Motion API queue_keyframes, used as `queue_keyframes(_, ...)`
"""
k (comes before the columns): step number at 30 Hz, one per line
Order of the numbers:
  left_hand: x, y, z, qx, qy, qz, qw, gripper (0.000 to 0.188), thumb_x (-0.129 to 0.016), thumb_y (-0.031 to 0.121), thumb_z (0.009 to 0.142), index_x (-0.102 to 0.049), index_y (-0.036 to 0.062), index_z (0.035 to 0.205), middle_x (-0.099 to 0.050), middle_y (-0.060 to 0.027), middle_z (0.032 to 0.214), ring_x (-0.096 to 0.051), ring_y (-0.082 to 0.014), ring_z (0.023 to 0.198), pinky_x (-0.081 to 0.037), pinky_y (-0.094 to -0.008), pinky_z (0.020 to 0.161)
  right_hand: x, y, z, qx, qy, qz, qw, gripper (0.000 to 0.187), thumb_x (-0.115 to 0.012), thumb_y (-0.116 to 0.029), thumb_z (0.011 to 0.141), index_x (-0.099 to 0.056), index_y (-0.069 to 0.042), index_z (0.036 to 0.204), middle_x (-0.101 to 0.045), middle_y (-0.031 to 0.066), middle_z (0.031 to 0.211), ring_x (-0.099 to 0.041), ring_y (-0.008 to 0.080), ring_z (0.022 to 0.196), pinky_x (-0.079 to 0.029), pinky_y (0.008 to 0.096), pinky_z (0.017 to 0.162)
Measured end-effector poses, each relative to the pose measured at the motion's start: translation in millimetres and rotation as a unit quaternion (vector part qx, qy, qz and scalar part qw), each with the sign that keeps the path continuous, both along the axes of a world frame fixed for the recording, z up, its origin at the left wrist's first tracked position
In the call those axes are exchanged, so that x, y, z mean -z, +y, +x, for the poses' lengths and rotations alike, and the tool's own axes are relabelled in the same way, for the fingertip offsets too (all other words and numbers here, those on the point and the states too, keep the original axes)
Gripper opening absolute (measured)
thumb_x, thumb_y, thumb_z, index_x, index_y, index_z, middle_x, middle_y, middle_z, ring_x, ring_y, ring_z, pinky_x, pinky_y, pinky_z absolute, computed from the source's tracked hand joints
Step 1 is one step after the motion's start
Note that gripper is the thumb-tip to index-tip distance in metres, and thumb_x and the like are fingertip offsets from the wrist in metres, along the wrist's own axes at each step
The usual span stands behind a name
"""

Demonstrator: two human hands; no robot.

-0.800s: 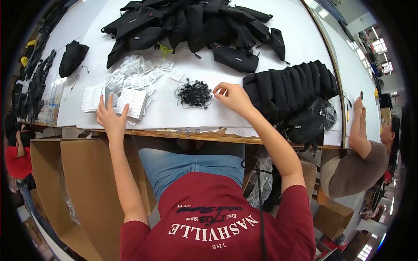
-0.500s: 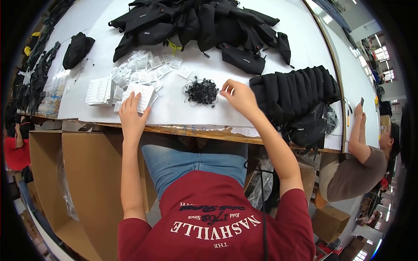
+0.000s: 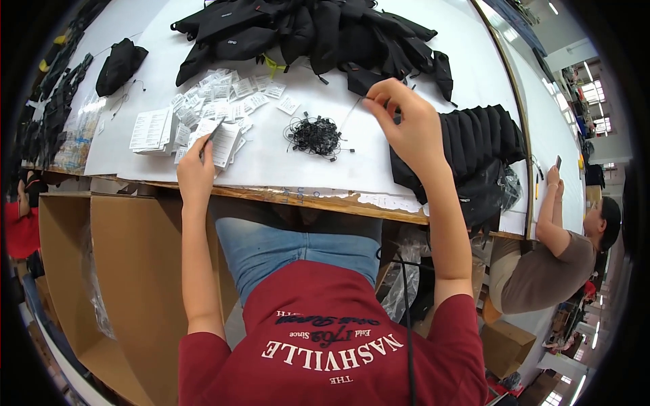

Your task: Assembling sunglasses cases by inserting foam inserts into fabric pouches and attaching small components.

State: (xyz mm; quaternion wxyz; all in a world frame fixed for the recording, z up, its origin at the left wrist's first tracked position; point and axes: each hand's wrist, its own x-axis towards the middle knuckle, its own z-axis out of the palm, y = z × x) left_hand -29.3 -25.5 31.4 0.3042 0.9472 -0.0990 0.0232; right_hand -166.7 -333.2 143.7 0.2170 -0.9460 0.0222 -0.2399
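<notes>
My left hand (image 3: 196, 164) pinches a hang tag (image 3: 216, 127), tilted up almost edge-on with a dark side showing. Beneath it lies a stack of white printed tags (image 3: 230, 145). Raised over the table to the right, my right hand (image 3: 412, 128) has its thumb and fingertips closed on a thin tag string (image 3: 352, 114), which slants down toward the pile. That tangled pile of black tag strings (image 3: 314, 137) with small plastic ends lies between my hands. Another neat stack of white tags (image 3: 150, 130) stands left of my left hand.
Loose small white labels (image 3: 220, 91) spread behind the stacks. Black pouches (image 3: 298, 34) heap at the far side, and a row of black pouches (image 3: 474, 139) stands at right. One black pouch (image 3: 122, 66) lies far left. Cardboard boxes (image 3: 135, 271) sit below the table edge. A co-worker (image 3: 552, 271) is at right.
My left hand has gone from lying spread on the tag stack to pinching a lifted tag. My right hand has risen rightward from beside the pile, drawing a string up.
</notes>
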Motion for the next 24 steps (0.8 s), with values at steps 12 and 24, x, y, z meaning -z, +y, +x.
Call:
queue_keyframes(12, 4.9, -35.3, -56.9, 0.205, -0.266, -0.124, 0.934, 0.022, -0.067, -0.002, 0.079, -0.069, 0.0073, 0.099, -0.069, -0.0091, 0.095, -0.064, -0.0257, 0.085, -0.049, -0.0332, 0.073, 3.2, -3.6, -28.9, 0.05, 0.054, 0.062, 0.995, 0.01, -0.068, -0.015, 0.084, -0.062, -0.008, 0.088, -0.06, 0.0037, 0.064, -0.053, 0.0138, 0.053, -0.041, 0.0254, 0.051)
queue_keyframes(24, 41.4, -56.2, -67.1, 0.204, -0.085, -0.086, 0.972, 0.018, -0.061, 0.004, 0.082, -0.062, 0.0066, 0.1, -0.057, -0.0069, 0.106, -0.05, -0.0281, 0.103, -0.039, -0.0381, 0.088, 80.2, -19.7, -23.8, 0.077, 0.338, -0.023, 0.938, 0.014, -0.068, -0.019, 0.079, -0.066, -0.009, 0.09, -0.066, 0.0095, 0.076, -0.064, 0.0278, 0.076, -0.049, 0.0379, 0.069)
